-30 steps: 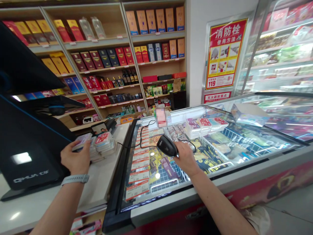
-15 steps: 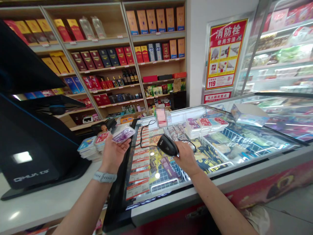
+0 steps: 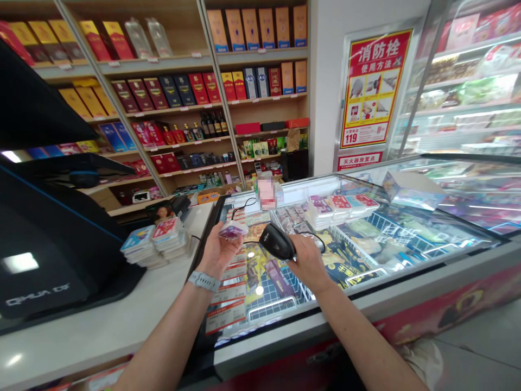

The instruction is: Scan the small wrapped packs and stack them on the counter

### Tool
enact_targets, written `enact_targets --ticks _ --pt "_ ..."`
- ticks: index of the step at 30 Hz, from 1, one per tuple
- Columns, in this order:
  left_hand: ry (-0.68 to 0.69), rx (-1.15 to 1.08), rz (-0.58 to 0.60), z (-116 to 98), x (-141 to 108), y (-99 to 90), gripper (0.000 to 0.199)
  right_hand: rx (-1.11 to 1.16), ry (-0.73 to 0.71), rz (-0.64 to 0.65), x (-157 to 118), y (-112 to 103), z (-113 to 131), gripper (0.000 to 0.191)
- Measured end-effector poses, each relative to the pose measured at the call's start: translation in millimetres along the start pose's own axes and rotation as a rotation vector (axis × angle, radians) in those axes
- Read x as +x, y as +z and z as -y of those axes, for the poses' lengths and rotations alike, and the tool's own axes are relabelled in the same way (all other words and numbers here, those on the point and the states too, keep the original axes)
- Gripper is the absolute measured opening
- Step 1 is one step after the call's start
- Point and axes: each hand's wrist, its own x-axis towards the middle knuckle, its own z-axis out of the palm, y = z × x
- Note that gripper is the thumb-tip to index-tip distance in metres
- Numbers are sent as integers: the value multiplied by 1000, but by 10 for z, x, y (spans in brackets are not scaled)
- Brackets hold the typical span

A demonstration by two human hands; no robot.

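My left hand point(image 3: 222, 248), with a watch on its wrist, grips a small purple-and-white plastic pack point(image 3: 233, 230) and holds it tilted above the freezer's left edge. Just to the right, my right hand point(image 3: 308, 259) is wrapped round a black barcode scanner point(image 3: 277, 242), whose head points left at the pack. A narrow gap separates scanner and pack. The scanner's cable loops over the glass. On the counter, left of my left hand, stand stacks of similar packs, one blue-topped point(image 3: 140, 244) and one red-topped point(image 3: 167, 232). More stacked packs point(image 3: 340, 209) rest on the freezer glass.
The glass-topped chest freezer point(image 3: 407, 266) spans the middle and right, with wire baskets inside. At left a black checkout machine point(image 3: 61, 233) stands on the white counter point(image 3: 93, 317). An opened carton point(image 3: 413, 190) sits on the freezer's far side. Shelves of boxed bottles line the back wall.
My left hand has carried the pack rightward from beside the counter stacks to near the scanner, and the pack has turned. My right hand and the scanner have hardly moved.
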Motion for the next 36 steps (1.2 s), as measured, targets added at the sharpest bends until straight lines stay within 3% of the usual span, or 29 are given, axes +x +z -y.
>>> enact_targets --ticks 9,16,23,28,36 --pt "-55 49 -55 108 158 -258 50 -11 3 12 6 11 -11 27" --pt "-65 31 16 99 163 -324 17 -22 2 13 4 5 -3 28" --pt "-33 -89 21 62 172 -348 21 -10 9 22 -4 0 -10 28" --pt "-33 -155 150 19 138 -338 36 2 19 21 4 -11 -7 26" --pt "-62 -143 261 59 29 -269 23 -5 12 16 2 -11 -8 26"
